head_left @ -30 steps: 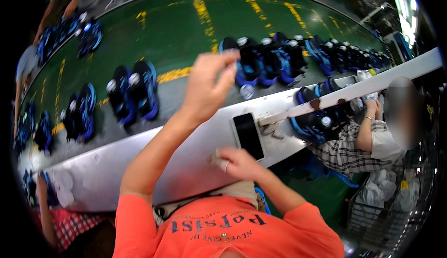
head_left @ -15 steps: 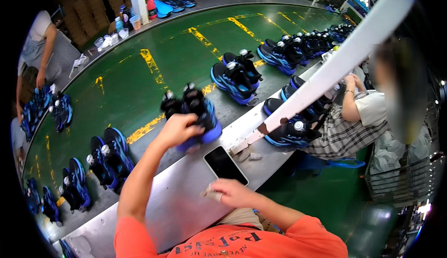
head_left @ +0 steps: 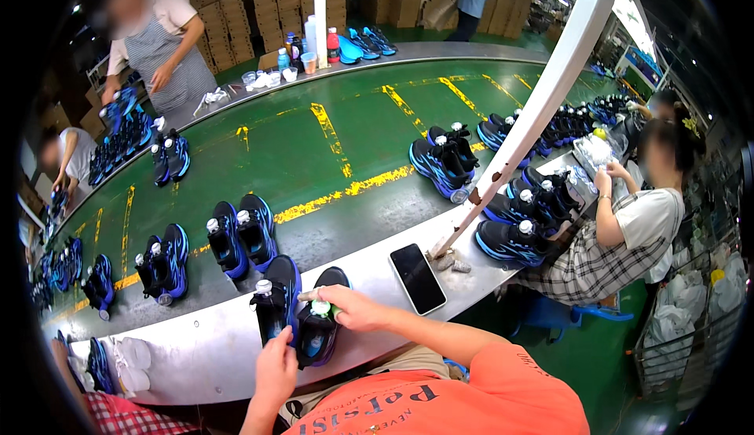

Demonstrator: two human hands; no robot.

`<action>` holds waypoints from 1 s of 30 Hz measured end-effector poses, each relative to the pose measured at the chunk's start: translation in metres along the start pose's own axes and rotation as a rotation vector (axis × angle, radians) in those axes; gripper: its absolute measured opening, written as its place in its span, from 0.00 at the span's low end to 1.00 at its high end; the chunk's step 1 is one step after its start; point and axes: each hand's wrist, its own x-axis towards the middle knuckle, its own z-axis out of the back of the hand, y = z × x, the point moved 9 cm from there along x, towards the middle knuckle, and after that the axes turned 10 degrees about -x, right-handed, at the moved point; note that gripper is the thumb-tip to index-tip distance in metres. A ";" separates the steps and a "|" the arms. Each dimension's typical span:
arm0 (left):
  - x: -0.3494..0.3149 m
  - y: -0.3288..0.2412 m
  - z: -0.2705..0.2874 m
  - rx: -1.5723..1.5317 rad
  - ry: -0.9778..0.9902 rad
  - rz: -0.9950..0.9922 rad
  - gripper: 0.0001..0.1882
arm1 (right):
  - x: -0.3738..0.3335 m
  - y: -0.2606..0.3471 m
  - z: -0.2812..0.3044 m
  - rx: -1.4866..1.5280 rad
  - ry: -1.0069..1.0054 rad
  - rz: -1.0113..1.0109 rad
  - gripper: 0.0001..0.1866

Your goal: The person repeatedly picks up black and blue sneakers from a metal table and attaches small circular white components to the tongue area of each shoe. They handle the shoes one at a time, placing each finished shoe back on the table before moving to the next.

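Observation:
A pair of black sneakers with blue and purple soles stands on the metal ledge in front of me. My left hand (head_left: 276,364) pinches the heel edge of the left sneaker (head_left: 275,297), which has a white dial on its tongue. My right hand (head_left: 352,307), with a beige cover on a fingertip, grips the right sneaker (head_left: 316,349) around its green-and-white dial. Part of that sneaker's upper is hidden by the fingers. Right of the pair, a phone (head_left: 418,278) with a dark screen lies on the ledge.
A green conveyor (head_left: 259,168) with yellow markings carries several sneaker pairs. A white post (head_left: 534,113) rises beside the phone, next to small beige finger covers (head_left: 453,262). One co-worker (head_left: 620,223) sits at right; another (head_left: 169,50) stands across. White shoe-shaped pieces (head_left: 132,360) lie lower left.
The sneaker pair in my left hand came from the belt onto the ledge before me. My right hand moved from near the phone to the right sneaker. The view shifted.

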 end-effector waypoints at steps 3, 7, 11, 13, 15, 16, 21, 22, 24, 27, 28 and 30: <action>0.007 0.004 -0.026 0.010 -0.049 -0.041 0.14 | -0.016 0.012 0.010 0.009 0.235 -0.001 0.43; 0.033 0.020 -0.057 -0.048 -0.036 -0.029 0.14 | -0.028 0.005 0.017 -0.077 0.345 0.061 0.44; 0.031 0.034 -0.065 -0.095 -0.082 0.000 0.13 | -0.028 -0.003 0.016 -0.037 0.386 0.109 0.48; 0.031 0.030 -0.065 -0.116 -0.096 0.003 0.12 | -0.024 -0.011 0.011 -0.079 0.326 0.097 0.46; 0.033 0.022 -0.073 -0.006 -0.093 -0.018 0.11 | -0.020 -0.019 0.010 -0.178 0.225 0.008 0.41; 0.032 0.026 -0.072 -0.054 -0.119 0.015 0.11 | -0.018 -0.024 0.009 -0.212 0.190 -0.007 0.40; 0.044 0.054 -0.068 -0.185 -0.178 0.213 0.12 | -0.036 0.005 -0.003 -0.545 0.139 0.200 0.33; 0.047 0.055 -0.070 -0.200 -0.186 0.201 0.12 | -0.036 0.004 -0.002 -0.608 0.176 0.172 0.32; 0.045 0.052 -0.069 -0.280 -0.237 0.214 0.12 | -0.032 0.009 0.002 -0.740 0.222 0.085 0.30; 0.034 0.025 -0.054 -0.340 -0.373 0.148 0.14 | -0.034 0.000 0.011 -0.750 0.283 0.002 0.28; 0.030 0.014 -0.051 -0.372 -0.328 0.127 0.16 | -0.037 0.002 0.011 -0.769 0.257 0.017 0.28; 0.032 0.011 -0.070 -0.261 0.047 0.210 0.21 | -0.030 -0.001 0.006 -0.703 0.256 0.020 0.27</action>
